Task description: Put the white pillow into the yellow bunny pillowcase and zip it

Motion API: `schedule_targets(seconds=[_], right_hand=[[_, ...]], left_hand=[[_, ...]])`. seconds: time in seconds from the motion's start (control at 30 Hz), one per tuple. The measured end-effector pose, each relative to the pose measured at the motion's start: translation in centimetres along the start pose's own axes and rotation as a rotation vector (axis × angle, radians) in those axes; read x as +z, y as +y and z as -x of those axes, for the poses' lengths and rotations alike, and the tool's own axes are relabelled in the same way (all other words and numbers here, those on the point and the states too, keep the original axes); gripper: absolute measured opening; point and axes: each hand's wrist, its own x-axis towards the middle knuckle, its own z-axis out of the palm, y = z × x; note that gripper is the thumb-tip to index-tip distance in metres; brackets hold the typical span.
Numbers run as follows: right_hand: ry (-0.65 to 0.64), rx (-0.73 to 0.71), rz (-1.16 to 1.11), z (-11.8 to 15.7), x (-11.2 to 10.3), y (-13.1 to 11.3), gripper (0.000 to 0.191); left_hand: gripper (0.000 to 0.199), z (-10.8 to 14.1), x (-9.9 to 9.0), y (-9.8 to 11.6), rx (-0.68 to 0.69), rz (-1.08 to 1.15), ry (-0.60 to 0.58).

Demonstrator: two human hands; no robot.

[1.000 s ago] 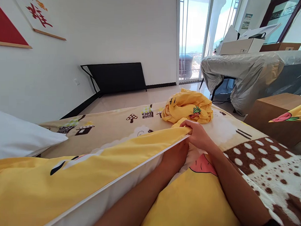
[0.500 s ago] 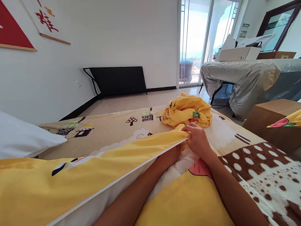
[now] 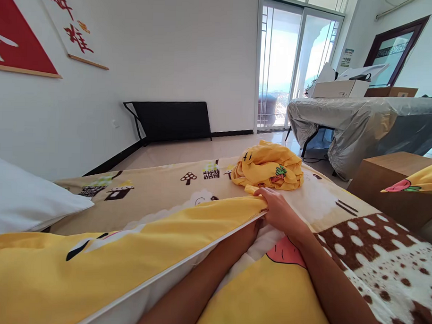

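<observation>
A yellow cover [image 3: 127,263] with a white inner side lies across the bed in front of me, its open edge running up to my hands. My right hand [image 3: 280,210] pinches the cover's far corner between thumb and fingers. My left hand [image 3: 254,228] reaches inside the opening beneath that corner; its fingers are hidden by the fabric and my right hand. Just beyond my hands rests a bunched yellow cloth [image 3: 268,166] with a fruit print. More yellow fabric with a pink print lies under my forearms.
The bed has a beige and brown patterned blanket [image 3: 372,238]. A white pillow [image 3: 34,198] is at the left. At right stand a cardboard box [image 3: 388,187] and a plastic-covered table [image 3: 359,110] with boxes. A black folded frame [image 3: 173,120] leans on the wall.
The view has tilted up slightly. My right hand still grips the corner, which has come down a little toward my left hand, and its edge has turned slightly.
</observation>
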Motion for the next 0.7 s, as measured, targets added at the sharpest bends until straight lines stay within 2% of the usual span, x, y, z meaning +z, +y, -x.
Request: schedule_targets(seconds=[0.1, 0.2, 0.3, 0.4, 0.47, 0.53, 0.6, 0.7], right_hand=[[0.041, 0.133, 0.138, 0.1, 0.2, -0.1, 0.047], [0.046, 0.236, 0.254, 0.2, 0.2, -0.3, 0.028], [0.089, 0.180, 0.184, 0.2, -0.2, -0.4, 0.026], [0.131, 0.068, -0.079, 0.1, -0.6, -0.5, 0.029], [0.147, 0.043, -0.231, 0.0, -0.6, -0.5, 0.029], [0.168, 0.049, -0.304, -0.2, -0.4, -0.3, 0.027], [0.177, 0.049, -0.310, -0.4, -0.1, 0.1, 0.028], [0.172, 0.054, -0.264, -0.6, 0.4, 0.8, 0.032]], left_hand=[[0.035, 0.4, -1.0, -0.1, 0.055, 0.076, -0.054], [0.023, 0.6, -2.3, 0.3, 0.110, 0.161, -0.277], [0.015, 0.9, -3.0, 0.8, 0.124, 0.204, -0.489], [0.010, 0.9, -3.1, 1.0, 0.137, 0.233, -0.616], [0.010, 0.7, -3.0, 0.7, 0.113, 0.206, -0.570], [0.008, 0.2, -3.0, 0.3, 0.078, 0.159, -0.459], [0.009, -0.2, -2.8, -0.1, 0.080, 0.125, -0.360], [0.025, -0.3, -2.2, -0.2, 0.160, 0.105, -0.272]])
